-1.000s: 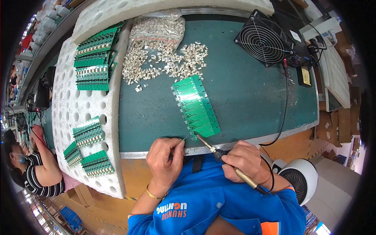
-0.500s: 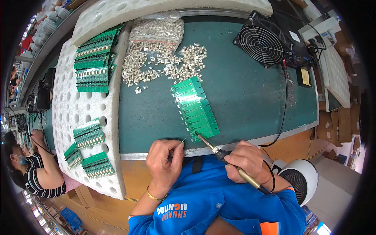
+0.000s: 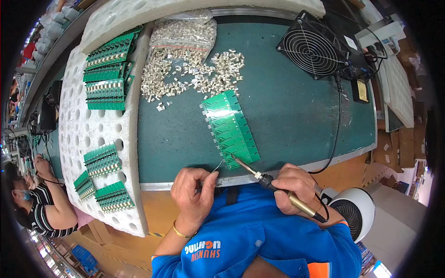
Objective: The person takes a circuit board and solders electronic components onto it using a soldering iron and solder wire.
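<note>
A green circuit board panel (image 3: 228, 126) lies on the dark green bench top, with small white connectors along its left edge. My right hand (image 3: 295, 187) grips a soldering iron (image 3: 265, 180) by its handle; the tip points at the near end of the panel, though exact contact is too small to tell. Pinched in the thumb and forefinger of my left hand (image 3: 193, 189) is a thin solder wire (image 3: 217, 166), its free end reaching toward the panel's near left corner, close to the iron's tip.
Loose white connectors (image 3: 160, 78) spill from a clear plastic bag (image 3: 184, 34) at the back. Green boards (image 3: 104, 95) stand on a white foam block (image 3: 74, 134) at left. A black fan (image 3: 309, 48) and a yellow sponge (image 3: 361, 91) are at right. Another person (image 3: 51, 208) sits at far left.
The soldering iron and my right hand have shifted slightly right. My left hand still holds the solder wire near the panel, almost in the same place.
</note>
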The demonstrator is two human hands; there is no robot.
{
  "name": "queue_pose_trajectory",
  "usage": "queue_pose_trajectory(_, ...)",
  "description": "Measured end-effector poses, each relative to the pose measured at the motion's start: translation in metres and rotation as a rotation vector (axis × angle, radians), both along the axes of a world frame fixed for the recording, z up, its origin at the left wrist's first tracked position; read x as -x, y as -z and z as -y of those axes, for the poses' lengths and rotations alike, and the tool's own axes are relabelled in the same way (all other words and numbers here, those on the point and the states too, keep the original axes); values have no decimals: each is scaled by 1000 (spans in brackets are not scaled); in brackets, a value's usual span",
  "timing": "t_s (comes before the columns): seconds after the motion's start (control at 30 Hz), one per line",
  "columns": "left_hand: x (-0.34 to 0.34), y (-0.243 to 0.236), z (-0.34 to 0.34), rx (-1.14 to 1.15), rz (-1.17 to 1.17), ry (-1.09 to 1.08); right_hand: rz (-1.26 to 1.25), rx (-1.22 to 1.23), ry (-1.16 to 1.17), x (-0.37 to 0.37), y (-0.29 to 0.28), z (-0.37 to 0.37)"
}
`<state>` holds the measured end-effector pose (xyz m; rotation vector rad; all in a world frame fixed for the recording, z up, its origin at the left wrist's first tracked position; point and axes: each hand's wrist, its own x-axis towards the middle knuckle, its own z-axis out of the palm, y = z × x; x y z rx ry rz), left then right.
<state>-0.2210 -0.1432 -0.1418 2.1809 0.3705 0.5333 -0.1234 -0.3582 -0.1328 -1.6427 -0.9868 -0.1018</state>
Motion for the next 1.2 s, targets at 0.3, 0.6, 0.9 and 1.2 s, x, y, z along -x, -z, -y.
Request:
queue_pose_trajectory(0.3, 12, -16, 4, 683, -71, -78, -60, -44, -15, 3, 2, 7)
queue_pose_trajectory(0.6, 16, -17, 14, 314, -154, -25, -71, -15, -9, 13, 7, 15)
queue_pose_trajectory(0.9, 11, -12, 17, 64, -79, -22, -142, -37, 23, 16, 10, 12)
queue_pose_trajectory(1.2, 10, -6, 17, 25, -38, -21, -153, -14, -1, 13, 9, 12)
